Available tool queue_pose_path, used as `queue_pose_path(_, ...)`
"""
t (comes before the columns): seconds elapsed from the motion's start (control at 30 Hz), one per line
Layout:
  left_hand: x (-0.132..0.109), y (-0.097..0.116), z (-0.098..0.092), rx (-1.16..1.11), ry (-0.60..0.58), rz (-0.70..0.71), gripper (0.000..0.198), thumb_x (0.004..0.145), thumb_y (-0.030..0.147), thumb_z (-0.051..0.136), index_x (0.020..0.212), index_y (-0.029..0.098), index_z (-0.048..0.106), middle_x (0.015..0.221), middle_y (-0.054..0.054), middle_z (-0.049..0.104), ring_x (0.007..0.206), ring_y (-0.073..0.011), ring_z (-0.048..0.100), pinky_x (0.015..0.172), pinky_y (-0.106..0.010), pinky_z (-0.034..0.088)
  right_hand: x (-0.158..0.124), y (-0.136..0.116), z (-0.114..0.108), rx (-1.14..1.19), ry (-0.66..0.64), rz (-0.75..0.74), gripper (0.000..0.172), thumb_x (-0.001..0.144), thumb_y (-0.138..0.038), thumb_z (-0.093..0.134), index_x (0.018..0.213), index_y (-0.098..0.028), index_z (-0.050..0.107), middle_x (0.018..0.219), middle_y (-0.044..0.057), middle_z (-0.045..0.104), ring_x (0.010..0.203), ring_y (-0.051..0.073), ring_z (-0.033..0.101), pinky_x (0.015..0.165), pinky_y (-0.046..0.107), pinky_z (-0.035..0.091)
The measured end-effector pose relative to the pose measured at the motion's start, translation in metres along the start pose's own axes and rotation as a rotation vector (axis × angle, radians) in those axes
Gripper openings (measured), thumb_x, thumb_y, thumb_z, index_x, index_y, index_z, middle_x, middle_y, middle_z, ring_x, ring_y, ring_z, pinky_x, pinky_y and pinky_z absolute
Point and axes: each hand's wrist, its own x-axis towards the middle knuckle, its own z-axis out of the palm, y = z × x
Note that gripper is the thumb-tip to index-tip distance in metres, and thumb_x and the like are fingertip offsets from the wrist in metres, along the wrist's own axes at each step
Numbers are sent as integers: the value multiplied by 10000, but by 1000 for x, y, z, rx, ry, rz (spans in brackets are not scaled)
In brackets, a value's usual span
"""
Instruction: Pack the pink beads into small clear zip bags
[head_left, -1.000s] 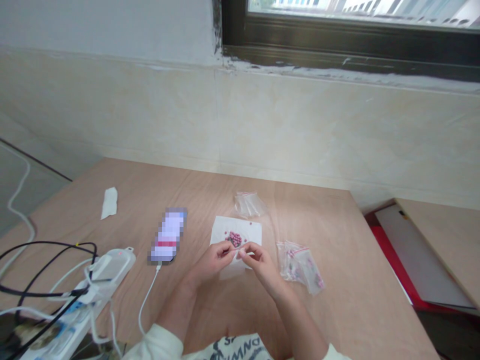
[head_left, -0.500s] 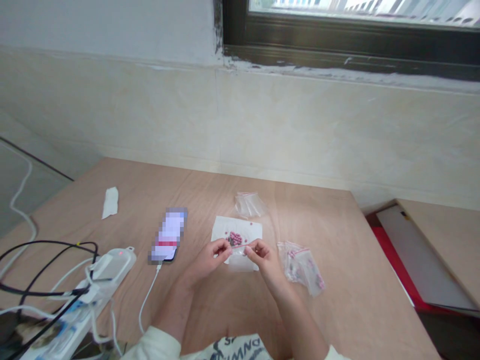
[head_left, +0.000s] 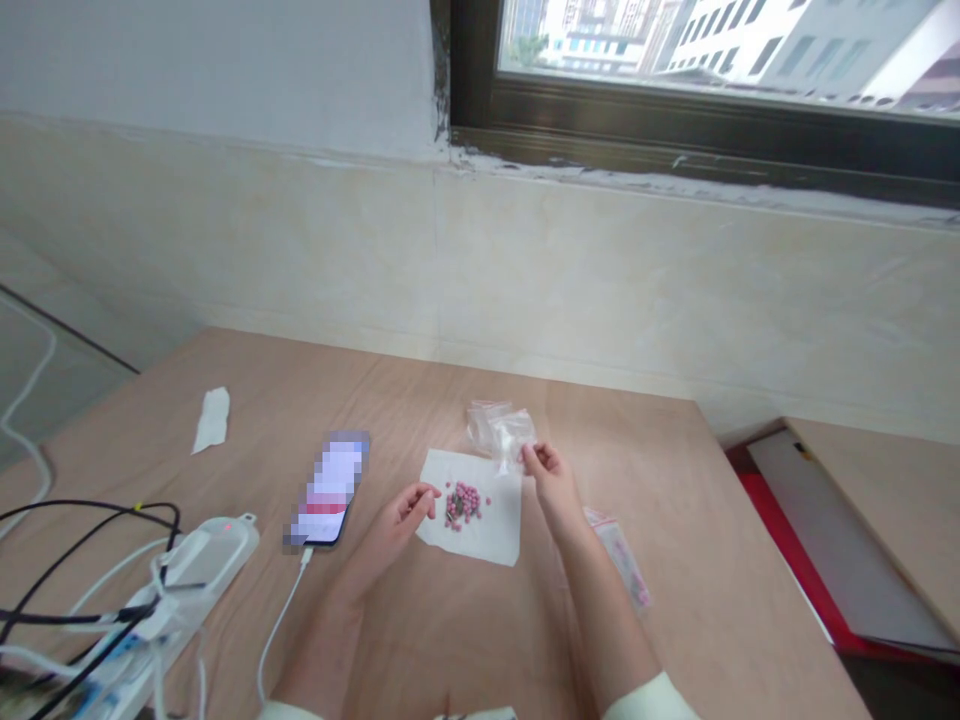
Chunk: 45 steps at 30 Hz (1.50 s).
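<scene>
My right hand [head_left: 551, 478] pinches a clear zip bag [head_left: 514, 437] by its lower right edge, above the far right part of a white paper sheet [head_left: 499, 535]. On that sheet lies a small pile of pink beads [head_left: 468, 498], with some grey-green pieces among them. My left hand [head_left: 407, 512] is beside the sheet's left edge, near the beads. Its fingers are loosely bent, with a small gap at the thumb and nothing visible between them. Behind the held bag lie more clear bags [head_left: 480, 425], partly covered by it.
A filled bag with pink pieces [head_left: 628, 565] lies right of my right forearm, partly hidden. To the left are a phone [head_left: 330, 495] on a white charging cable [head_left: 277, 610], a white paper strip [head_left: 212, 420], and a power strip [head_left: 214, 560] with tangled cables. A wall borders the table's back.
My hands have come apart. The right hand moved up and away with the clear bag, over the edge of the other bags; the left drew back leftward. The bead pile is now uncovered.
</scene>
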Motion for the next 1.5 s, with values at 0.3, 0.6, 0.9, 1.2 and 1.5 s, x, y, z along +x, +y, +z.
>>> queue_pose_path(0.3,-2,-15,-7,8,24,-1,292,775,413,394,814,161,535,657,23,462,576,-98,402,516,-191,308,38,-3,-10,-640,348,94,289,635,-244,534,869,-76,542,974,243,512,990,335,399,779,417,267)
queue_pose_path(0.6,3,-19,-9,8,26,-14,270,778,391,396,825,167,539,657,31,461,532,-86,383,495,-183,285,-91,37,-94,-1006,304,171,411,671,-363,463,948,-71,548,980,189,545,891,283,502,754,357,359)
queue_pose_path(0.9,-3,-10,0,56,-17,23,257,775,373,404,818,170,556,653,25,479,559,-94,416,504,-182,303,-109,38,-108,-828,128,99,338,698,-286,405,936,-138,594,927,112,628,853,239,578,725,325,425)
queue_pose_path(1.2,-8,2,5,80,-5,73,231,736,349,472,851,172,564,805,-18,585,726,-136,515,651,-217,382,-110,-22,-95,-580,304,-66,315,745,-370,417,772,-134,624,810,111,640,801,232,574,711,323,424)
queue_pose_path(1.5,-23,22,24,185,-301,185,193,741,290,470,701,148,595,665,4,556,646,-117,486,601,-214,376,-103,-27,7,-349,-249,-187,159,761,-278,458,763,-177,581,723,48,601,716,179,539,664,300,410)
